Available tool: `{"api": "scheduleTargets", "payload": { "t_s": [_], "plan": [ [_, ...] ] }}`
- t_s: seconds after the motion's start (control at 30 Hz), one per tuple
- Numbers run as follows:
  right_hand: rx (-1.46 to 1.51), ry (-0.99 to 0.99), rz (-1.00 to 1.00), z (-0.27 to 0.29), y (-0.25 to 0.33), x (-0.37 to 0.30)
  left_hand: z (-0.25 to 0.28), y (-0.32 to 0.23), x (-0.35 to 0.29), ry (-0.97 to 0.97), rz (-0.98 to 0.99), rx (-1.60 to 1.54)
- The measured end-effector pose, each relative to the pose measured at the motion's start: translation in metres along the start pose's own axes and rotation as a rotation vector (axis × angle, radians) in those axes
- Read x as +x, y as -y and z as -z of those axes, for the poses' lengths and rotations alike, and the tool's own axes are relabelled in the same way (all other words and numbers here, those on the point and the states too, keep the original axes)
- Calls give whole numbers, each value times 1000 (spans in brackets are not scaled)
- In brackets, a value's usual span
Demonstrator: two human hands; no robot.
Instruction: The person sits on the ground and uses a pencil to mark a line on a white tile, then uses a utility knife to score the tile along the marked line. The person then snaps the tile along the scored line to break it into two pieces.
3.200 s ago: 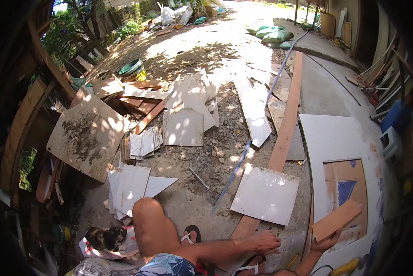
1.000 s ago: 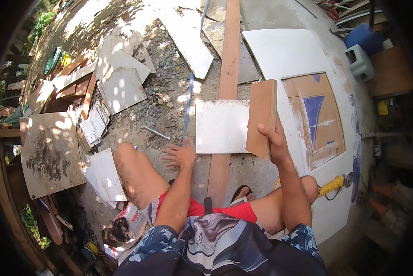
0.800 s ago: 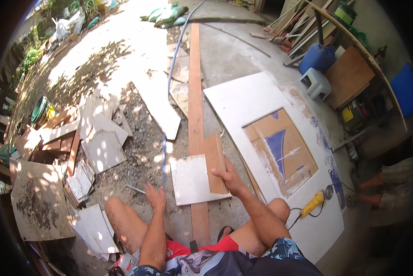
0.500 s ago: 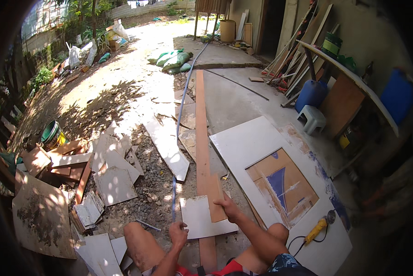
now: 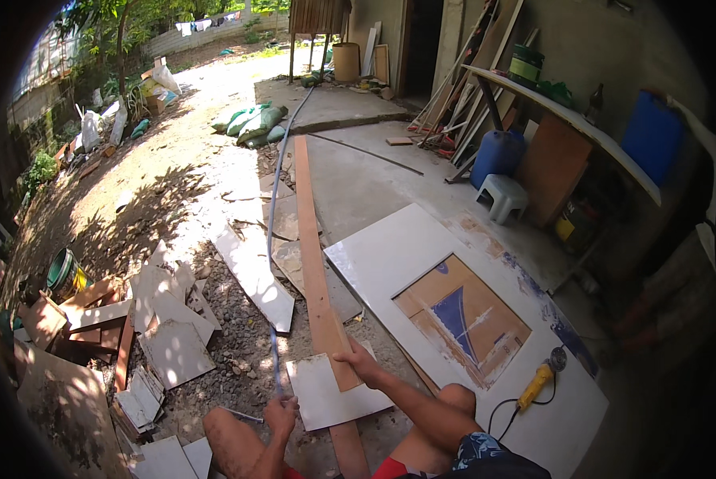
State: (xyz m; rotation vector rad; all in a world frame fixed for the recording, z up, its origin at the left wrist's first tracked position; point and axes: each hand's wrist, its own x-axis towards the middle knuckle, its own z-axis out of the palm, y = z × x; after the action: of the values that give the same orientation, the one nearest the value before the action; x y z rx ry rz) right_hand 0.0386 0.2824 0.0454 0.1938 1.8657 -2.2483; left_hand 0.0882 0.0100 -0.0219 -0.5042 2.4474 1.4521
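Two bare hands out; right hand (image 5: 358,362) grasps a short flat brown wooden board (image 5: 344,377) by its right edge.
Board is over a white square panel (image 5: 316,399) and long reddish-brown wooden plank (image 5: 308,239), contact unclear. Left hand (image 5: 280,417) curls near the panel; can't tell if holding anything. Likely best: firm grip, board level, left hand steadying opposite edge.

I count two grips of mine: one left grip (image 5: 280,415) and one right grip (image 5: 361,363). With them I count one short board (image 5: 343,377) held, one long plank (image 5: 304,211), one large white panel (image 5: 382,243), one yellow grinder (image 5: 536,387), one stool (image 5: 503,191), one hose (image 5: 271,215), one table (image 5: 567,118).
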Motion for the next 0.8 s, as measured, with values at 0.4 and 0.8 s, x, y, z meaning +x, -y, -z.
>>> {"api": "scheduleTargets", "payload": {
  "t_s": [0.4, 0.8],
  "plan": [
    [-20, 114, -94, -66, 26, -29, 46, -54, 47, 137, -222, -113],
    [48, 210, -160, -122, 26, -39, 84, -42, 64, -8, -347, -119]
  ]
}}
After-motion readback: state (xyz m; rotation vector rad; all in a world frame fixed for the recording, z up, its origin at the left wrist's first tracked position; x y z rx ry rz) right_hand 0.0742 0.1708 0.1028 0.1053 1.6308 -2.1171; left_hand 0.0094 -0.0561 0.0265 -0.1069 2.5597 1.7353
